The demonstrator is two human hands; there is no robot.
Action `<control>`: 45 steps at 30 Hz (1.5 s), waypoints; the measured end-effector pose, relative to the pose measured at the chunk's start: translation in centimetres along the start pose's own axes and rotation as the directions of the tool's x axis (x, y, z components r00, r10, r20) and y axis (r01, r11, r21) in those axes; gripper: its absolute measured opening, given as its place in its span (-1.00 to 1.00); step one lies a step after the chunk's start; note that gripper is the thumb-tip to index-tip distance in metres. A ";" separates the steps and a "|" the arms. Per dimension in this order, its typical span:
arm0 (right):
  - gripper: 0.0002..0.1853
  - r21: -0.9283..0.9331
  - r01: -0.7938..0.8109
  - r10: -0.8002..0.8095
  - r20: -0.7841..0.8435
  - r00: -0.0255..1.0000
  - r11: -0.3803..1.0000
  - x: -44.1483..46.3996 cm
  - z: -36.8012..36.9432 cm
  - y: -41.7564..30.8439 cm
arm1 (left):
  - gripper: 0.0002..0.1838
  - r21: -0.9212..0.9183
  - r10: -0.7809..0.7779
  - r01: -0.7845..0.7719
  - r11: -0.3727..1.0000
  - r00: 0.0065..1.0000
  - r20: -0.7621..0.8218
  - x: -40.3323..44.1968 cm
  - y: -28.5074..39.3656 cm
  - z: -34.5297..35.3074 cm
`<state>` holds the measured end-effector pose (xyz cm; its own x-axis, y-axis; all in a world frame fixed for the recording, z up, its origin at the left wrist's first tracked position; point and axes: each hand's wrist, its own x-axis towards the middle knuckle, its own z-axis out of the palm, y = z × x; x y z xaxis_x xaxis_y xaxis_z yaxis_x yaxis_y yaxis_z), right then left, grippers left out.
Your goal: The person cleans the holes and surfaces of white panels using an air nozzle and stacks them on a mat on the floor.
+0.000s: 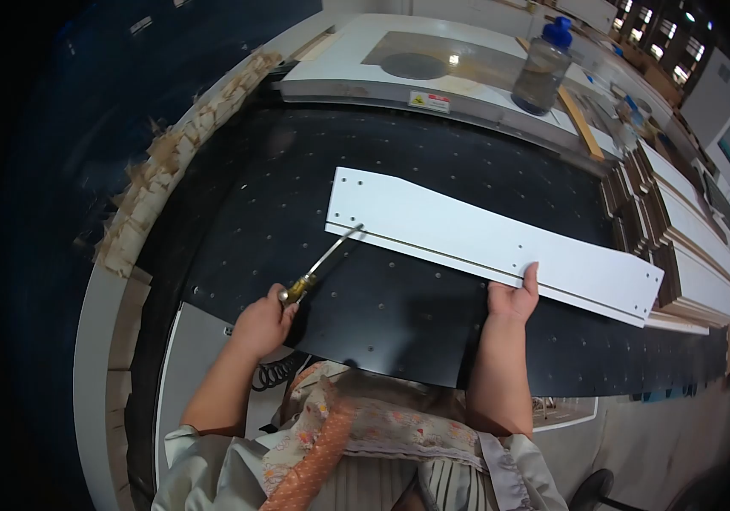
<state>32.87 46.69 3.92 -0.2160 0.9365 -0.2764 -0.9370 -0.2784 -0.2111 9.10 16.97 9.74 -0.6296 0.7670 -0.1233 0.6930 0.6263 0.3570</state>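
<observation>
A long white panel [450, 223] with small holes near its ends and a groove along its near edge lies slantwise over the dark table. My right hand [514, 300] grips that near edge, thumb on top and the other fingers hidden beneath. In my left hand [264, 322] is a screwdriver [301, 288], fingers closed round its yellowish handle. The tip of its metal shaft is at a hole near the panel's left end. I cannot tell whether the tip is inside the hole or only touching it.
Stacked white boards [680, 230] stand at the right of the dark perforated table [382, 315]. Behind it, a white machine bed [339, 72] bears a bottle with a blue cap [543, 72] and a wooden strip [582, 123]. Ragged tan flaps [173, 162] line the left side.
</observation>
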 end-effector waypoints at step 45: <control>-0.53 -0.266 0.490 -0.375 0.384 0.844 0.830 -7.1 18.9 -10.9 | -0.75 -0.695 -0.440 -0.123 0.709 0.693 -0.571 -7.5 -15.3 11.1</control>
<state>39.41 47.08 25.91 0.0633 0.9765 0.2060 -0.8106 0.1707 -0.5601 7.09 3.17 -5.04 -0.9418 0.1763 0.2862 0.3243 0.2529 0.9115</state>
